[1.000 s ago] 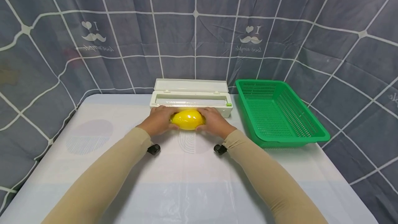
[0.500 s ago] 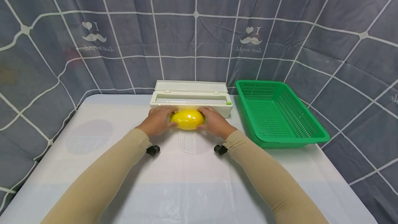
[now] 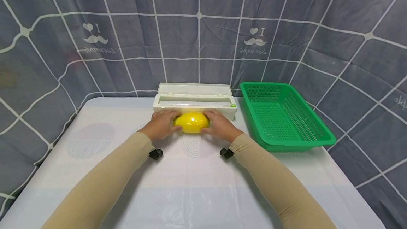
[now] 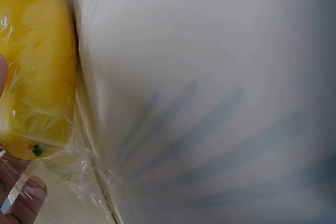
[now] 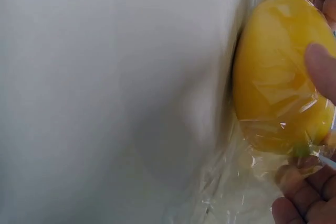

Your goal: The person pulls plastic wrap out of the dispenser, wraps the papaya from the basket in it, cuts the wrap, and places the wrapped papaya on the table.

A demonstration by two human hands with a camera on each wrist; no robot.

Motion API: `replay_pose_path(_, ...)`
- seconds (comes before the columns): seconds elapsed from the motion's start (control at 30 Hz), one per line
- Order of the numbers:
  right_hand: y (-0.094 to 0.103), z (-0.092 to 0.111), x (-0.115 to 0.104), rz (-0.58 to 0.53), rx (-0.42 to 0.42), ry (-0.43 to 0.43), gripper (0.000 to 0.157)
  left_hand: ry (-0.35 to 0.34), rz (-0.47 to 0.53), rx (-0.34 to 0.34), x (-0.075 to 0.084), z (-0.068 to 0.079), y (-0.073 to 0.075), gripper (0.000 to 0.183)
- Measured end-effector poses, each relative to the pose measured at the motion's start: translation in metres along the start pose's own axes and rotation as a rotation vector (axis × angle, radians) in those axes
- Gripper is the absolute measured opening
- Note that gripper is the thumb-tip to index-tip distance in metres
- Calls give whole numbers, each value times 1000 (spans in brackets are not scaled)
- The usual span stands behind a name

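Your left hand [image 3: 161,124] and right hand [image 3: 220,125] have an end each of the yellow fruit [image 3: 192,122], thumbs on the near side, fingers curled in around the tips with clear film [image 5: 257,166] bunched by them. Makes sense to me: grip both ends and the wrap probably can't slip or spring loose. The fruit is toward the middle of the table's [image 3: 190,200] far edge, just in front of the white dispenser [image 3: 219,110]; can't tell if its underside touches down. Having that there, lid [image 3: 194,89] open, likely keeps the film within reach. Green basket's [image 3: 295,143] by the far right corner, I'd guess so it's out of your way.
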State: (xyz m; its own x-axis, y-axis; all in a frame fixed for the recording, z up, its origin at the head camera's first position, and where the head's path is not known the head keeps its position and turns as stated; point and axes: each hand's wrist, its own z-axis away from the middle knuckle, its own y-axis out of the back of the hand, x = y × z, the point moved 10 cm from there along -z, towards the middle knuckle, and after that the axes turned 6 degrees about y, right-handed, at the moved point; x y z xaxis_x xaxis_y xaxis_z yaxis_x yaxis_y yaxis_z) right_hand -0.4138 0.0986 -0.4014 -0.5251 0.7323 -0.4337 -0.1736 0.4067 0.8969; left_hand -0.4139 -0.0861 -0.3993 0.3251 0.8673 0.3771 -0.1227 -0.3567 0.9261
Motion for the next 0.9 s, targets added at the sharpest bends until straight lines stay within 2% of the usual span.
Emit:
replay_pose_path(0.4, 1, 3, 0, 13, 7, 36, 74, -12, 0, 18, 1, 2, 4, 63)
replay_pose_path(0.9, 3, 5, 1, 3, 8, 19, 75, -33, 16, 34, 1, 0, 6, 58)
